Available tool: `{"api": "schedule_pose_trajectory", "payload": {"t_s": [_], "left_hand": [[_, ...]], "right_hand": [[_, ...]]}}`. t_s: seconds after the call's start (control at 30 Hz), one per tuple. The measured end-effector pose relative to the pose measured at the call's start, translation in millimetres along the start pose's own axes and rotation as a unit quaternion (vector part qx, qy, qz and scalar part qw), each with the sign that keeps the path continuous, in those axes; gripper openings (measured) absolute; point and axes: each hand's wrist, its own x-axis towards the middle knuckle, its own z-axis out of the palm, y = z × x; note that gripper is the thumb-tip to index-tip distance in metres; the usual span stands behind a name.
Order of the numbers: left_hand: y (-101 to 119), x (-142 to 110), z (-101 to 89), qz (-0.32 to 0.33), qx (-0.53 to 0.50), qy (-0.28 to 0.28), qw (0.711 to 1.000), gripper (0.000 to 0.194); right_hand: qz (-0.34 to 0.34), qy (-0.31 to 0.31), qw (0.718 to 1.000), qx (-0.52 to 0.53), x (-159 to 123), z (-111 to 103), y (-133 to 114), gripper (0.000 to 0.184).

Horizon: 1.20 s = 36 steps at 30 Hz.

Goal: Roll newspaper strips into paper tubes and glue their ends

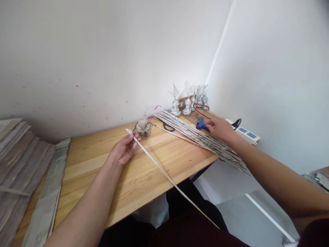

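Observation:
My left hand (124, 148) pinches a long rolled paper stick (160, 168) close to its upper end. The stick slants down across the table's front edge toward my lap and bends slightly. Over at the right, my right hand (221, 129) has its fingers closed round the handle of a blue glue gun (201, 124). The gun lies low at the table's right side, behind a bundle of paper sticks (190, 132). Just beyond my left fingertips sits a crumpled greyish cloth (143, 128).
Several woven paper figures (175, 108) stand at the back corner near a red cable (197, 109). A white power strip (245, 133) lies at the right. Black scissor handles (168, 127) show beside the bundle. Stacked newspaper strips (22, 171) fill the left side of the wooden table (87, 161).

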Motion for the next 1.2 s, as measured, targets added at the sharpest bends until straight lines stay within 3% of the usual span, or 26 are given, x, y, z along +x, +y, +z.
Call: {"api": "schedule_pose_trajectory", "payload": {"t_s": [0.1, 0.27, 0.4, 0.53, 0.67, 0.77, 0.83, 0.87, 1.0, 1.2], "left_hand": [[-1.9, -0.6, 1.4, -0.010, 0.003, 0.000, 1.000, 0.016], [-3.8, 0.2, -0.2, -0.010, 0.003, -0.006, 1.000, 0.017], [-5.2, -0.1, -0.6, -0.016, 0.005, -0.028, 0.999, 0.018], [-7.1, -2.9, 3.0, -0.016, 0.006, -0.034, 0.999, 0.020], [-10.4, -8.4, 8.7, -0.020, 0.019, -0.049, 0.998, 0.019], [-12.7, -12.6, 12.1, -0.023, 0.018, -0.065, 0.997, 0.018], [-13.6, -14.0, 13.5, -0.019, 0.015, -0.071, 0.997, 0.017], [-13.9, -14.2, 13.9, -0.017, 0.014, -0.072, 0.997, 0.016], [-14.8, -13.4, 14.5, -0.007, 0.011, -0.081, 0.997, 0.016], [-15.1, -14.1, 16.2, -0.004, 0.004, -0.083, 0.997, 0.016]], "right_hand": [[-0.015, -0.038, 0.999, -0.024, 3.2, 9.0, 8.9, 0.032], [0.050, -0.095, 0.994, -0.037, 21.3, 25.4, -1.7, 0.041], [0.049, -0.053, 0.997, -0.039, 34.8, 14.1, 1.7, 0.048], [0.027, 0.071, 0.997, -0.013, 41.1, -19.1, 1.8, 0.035], [-0.010, 0.108, 0.976, 0.189, 34.9, -53.2, -36.0, 0.034], [-0.082, -0.022, 0.917, 0.389, 19.8, -64.1, -84.9, 0.040], [-0.126, -0.097, 0.875, 0.457, 5.8, -63.6, -116.1, 0.043], [-0.135, -0.118, 0.868, 0.463, -1.6, -61.4, -129.3, 0.043], [-0.174, -0.157, 0.877, 0.420, -26.3, -45.3, -160.0, 0.039], [-0.194, -0.077, 0.920, 0.332, -37.6, -22.6, -168.3, 0.032]]}}
